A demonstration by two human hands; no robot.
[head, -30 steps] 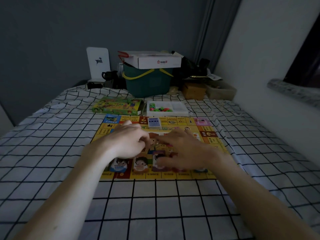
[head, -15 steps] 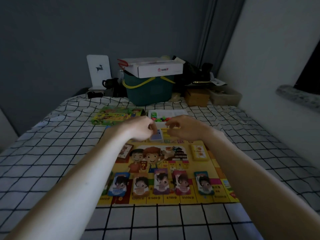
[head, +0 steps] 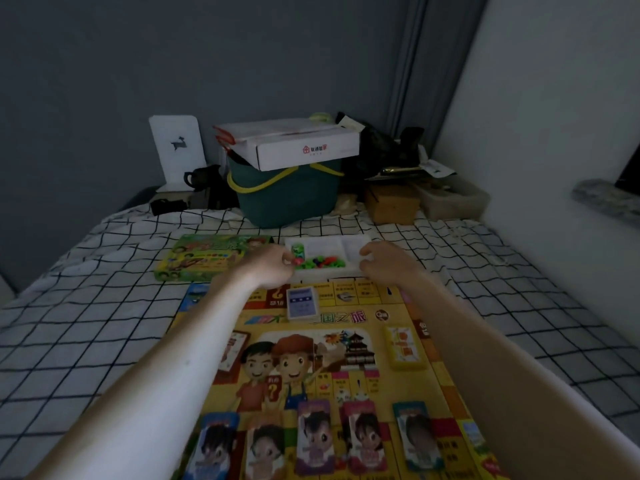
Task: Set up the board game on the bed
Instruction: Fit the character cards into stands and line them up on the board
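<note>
— What's the bed covered in?
— Soft matt cloth, checked. My board looks like glossy printed card.
— And the tray?
— Smooth white plastic, I think; it's dim. The pieces in it look shiny plastic, the bucket behind too

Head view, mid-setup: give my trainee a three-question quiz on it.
1. True or false: the blue card deck lies on the yellow game board.
2. Which hand's fingers reach the coloured plastic pieces: A left hand, B right hand?
3. How many character cards line the board's near edge?
Key: 1 true; 2 A; 3 five.
</note>
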